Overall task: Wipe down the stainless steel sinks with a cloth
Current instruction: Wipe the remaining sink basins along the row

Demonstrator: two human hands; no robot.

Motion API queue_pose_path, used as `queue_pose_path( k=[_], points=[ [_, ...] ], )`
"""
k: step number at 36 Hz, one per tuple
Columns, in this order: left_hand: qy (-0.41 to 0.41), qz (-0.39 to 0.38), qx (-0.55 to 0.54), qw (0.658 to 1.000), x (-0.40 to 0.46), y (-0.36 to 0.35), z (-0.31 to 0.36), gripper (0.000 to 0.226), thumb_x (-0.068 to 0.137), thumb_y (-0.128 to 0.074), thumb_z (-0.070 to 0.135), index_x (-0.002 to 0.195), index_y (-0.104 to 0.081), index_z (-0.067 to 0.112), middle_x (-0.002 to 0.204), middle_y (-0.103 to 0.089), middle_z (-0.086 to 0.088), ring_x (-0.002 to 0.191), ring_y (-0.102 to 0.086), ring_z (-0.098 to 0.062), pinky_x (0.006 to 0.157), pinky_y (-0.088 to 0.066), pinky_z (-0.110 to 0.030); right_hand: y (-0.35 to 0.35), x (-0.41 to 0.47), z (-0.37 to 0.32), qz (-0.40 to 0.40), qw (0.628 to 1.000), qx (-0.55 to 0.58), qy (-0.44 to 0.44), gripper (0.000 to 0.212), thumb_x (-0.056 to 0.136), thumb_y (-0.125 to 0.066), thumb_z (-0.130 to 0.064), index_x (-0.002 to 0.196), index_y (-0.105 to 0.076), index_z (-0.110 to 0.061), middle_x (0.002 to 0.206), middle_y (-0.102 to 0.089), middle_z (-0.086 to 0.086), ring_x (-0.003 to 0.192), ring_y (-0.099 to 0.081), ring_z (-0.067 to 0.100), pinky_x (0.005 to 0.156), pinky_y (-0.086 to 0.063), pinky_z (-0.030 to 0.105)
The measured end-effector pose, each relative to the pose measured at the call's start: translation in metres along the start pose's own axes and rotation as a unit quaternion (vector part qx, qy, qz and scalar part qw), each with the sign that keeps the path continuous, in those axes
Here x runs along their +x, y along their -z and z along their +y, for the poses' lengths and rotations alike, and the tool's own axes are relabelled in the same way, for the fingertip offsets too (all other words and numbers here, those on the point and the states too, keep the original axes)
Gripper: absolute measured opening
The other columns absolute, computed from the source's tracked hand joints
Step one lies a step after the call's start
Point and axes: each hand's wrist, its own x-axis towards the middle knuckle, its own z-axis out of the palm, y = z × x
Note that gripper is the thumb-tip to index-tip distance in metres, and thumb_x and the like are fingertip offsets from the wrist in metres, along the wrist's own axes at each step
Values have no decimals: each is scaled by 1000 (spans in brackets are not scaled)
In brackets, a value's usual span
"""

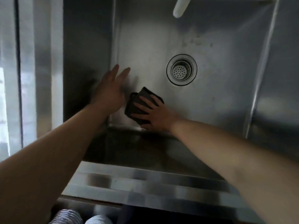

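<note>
Cloth (137, 104) under right fingers (142, 100)

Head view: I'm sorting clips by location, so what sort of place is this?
Probably a commercial kitchen or utility wash area: a deep stainless steel sink with a strainer drain, steel walls all round, and a dark cloth pressed flat by the right hand.

Bright window (2, 97) at left; steel panels (40, 65) beside it
</note>
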Motion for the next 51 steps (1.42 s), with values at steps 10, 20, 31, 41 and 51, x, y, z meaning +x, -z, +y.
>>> queue_pose_path(
  k=[10,20,31,41,51],
  points=[
    [18,-22,22,999,14,-53,13,74,95,-54,39,158,-16,36,167,-3,-11,152,-6,-38,124,-10,-46,-24,-80,69,38,964,46,-259,63,93,-20,-67,151,-2,-51,167,-5,-3,154,3,28,120,-1,52],
    [104,-7,5,995,42,-109,31,73,98,-28,61,156,11,41,166,19,-8,151,16,-37,121,6,-59,-63,-165,99,64,748,173,-637,68,94,-1,-63,155,13,-37,166,14,8,152,13,31,121,-1,51],
    [100,115,32,988,38,-143,34,72,96,-28,59,159,0,37,168,3,-8,154,6,-34,120,-1,-61,-52,-76,58,140,987,-37,-63,58,98,-41,-59,153,-28,-45,165,-21,2,152,-12,35,119,-16,58],
    [113,146,46,982,38,-150,32,73,93,-31,59,158,-7,39,168,-3,-5,154,1,-31,121,-3,-57,-48,-132,136,134,931,35,-339,64,93,-26,-68,152,-8,-52,166,-15,-2,153,-6,26,119,-11,51],
    [107,182,61,976,43,-161,24,74,91,-29,62,158,-6,41,168,-1,-2,155,2,-30,122,3,-53,55,-62,308,159,784,143,-583,69,86,-8,-74,148,13,-55,165,17,-8,151,18,25,118,8,52]
  ],
)
